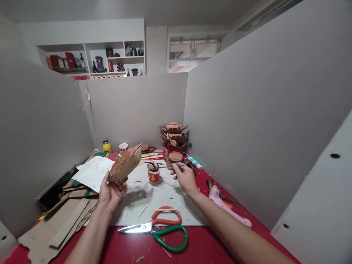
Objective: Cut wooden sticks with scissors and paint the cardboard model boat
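Observation:
A boat-shaped cardboard piece (125,165), brown-painted along its upper side and bare below, is tilted up in my left hand (112,190), whose fingers support its lower end. My right hand (184,176) pinches a thin blue brush (171,167). The brush's tip reaches into a red paper cup (153,173) with dark brown paint on its inner wall. The cup stands on a white sheet (165,198) between my hands. Behind my right hand sits a brown model boat (175,157).
Scissors (144,227) with orange and green handles lie in front. Cardboard pieces (66,220) and white paper (95,171) are at left. A pink glue gun (228,209) lies right. Stacked model boats (173,136) stand behind; grey partitions (137,110) surround the table.

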### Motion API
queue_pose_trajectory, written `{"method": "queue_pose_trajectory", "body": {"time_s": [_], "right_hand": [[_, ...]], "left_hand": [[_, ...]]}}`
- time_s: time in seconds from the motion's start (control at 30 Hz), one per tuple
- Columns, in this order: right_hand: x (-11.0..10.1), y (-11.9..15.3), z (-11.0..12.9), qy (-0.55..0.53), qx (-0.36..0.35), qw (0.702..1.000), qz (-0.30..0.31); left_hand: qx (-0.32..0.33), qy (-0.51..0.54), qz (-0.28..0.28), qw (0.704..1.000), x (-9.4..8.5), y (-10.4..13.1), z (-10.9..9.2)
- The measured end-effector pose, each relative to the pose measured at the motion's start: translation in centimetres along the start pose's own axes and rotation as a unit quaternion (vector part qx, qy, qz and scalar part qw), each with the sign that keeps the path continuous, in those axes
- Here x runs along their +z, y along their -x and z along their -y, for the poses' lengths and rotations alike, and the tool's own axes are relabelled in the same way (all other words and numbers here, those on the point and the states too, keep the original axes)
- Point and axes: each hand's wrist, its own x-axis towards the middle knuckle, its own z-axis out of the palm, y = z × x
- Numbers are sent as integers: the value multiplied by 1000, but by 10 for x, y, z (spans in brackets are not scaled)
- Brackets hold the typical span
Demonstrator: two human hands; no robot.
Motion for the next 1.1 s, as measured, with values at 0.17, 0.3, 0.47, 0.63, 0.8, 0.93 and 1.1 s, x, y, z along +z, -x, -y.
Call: {"method": "queue_pose_trajectory", "body": {"time_s": [0.17,0.3,0.47,0.63,0.8,0.93,1.1], "right_hand": [[-9,0,-5,-141,99,985,-15],[-14,2,-1,-233,144,962,-10],[-14,12,18,-323,160,933,14],[-5,30,38,-396,170,902,18],[-1,37,46,-427,178,887,10],[-2,37,48,-435,171,884,7],[-3,35,46,-435,163,886,1]], "left_hand": [[-14,-15,-9,1000,-2,-2,3],[-19,-18,-26,999,-2,-4,5],[-49,-25,-47,997,-1,-4,17],[-88,-41,-58,994,4,-2,31],[-119,-47,-67,990,10,1,35],[-129,-50,-68,988,13,3,36],[-129,-50,-69,988,15,5,36]]}}
